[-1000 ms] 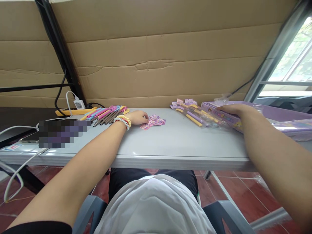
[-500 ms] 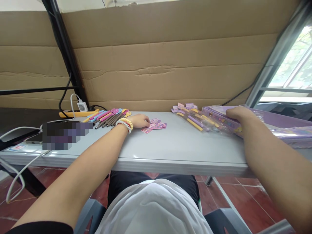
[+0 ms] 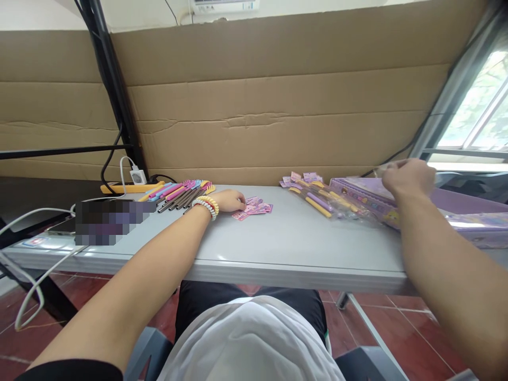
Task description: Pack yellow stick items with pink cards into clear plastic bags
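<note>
Pink cards point(image 3: 254, 206) touching left hand point(image 3: 231, 200).

No text can be read anywhere. The small pink cards point(image 3: 254, 205) at twelve o'clock and the purple case point(image 3: 363, 198) at two o'clock carry print, too small to make out.
</note>
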Tool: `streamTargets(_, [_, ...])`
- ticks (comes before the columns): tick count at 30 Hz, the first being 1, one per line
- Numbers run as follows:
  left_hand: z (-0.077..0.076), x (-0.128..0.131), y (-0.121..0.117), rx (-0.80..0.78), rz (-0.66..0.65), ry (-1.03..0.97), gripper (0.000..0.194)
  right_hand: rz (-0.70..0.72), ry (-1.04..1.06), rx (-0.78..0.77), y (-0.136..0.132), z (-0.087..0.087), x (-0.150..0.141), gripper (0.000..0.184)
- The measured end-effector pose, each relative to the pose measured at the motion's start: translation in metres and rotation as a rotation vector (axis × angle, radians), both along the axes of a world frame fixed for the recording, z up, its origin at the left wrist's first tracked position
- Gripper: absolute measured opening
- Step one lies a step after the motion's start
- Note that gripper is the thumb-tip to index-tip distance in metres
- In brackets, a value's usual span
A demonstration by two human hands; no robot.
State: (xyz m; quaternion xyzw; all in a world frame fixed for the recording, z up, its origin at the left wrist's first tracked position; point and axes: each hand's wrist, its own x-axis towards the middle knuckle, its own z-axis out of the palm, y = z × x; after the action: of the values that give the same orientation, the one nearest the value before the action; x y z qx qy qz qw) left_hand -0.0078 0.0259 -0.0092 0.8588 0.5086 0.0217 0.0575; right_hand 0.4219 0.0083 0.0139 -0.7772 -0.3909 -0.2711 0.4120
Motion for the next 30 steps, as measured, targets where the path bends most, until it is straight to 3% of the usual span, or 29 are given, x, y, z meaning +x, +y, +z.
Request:
streamTargets(3, [0.0, 0.0, 0.001, 0.001, 0.002, 0.002, 0.045, 0.038, 0.095, 0.137, -0.003, 0.008, -0.014, 0.026])
streamTargets(10, [-0.001, 0.0, 0.004, 0.017, -0.007, 0.009, 0.045, 0.203, -0.088, 0.416, -0.008, 0.017, -0.036, 0.022])
streamTargets(13, [-0.002, 0.0, 0.004, 0.016, -0.005, 0.01, 0.045, 0.365, -0.191, 0.498, -0.016, 0.019, -0.062, 0.025])
streamTargets(20, [-0.002, -0.001, 0.002, 0.051, -0.022, -0.035, 0.048, 0.633, -0.37, 0.521, -0.023, 0.015, -0.118, 0.03])
streamTargets(30, [-0.001, 0.002, -0.006, 0.15, -0.043, -0.206, 0.055, 0.809, -0.479, 0.441, -0.023, 0.004, -0.133, 0.029])
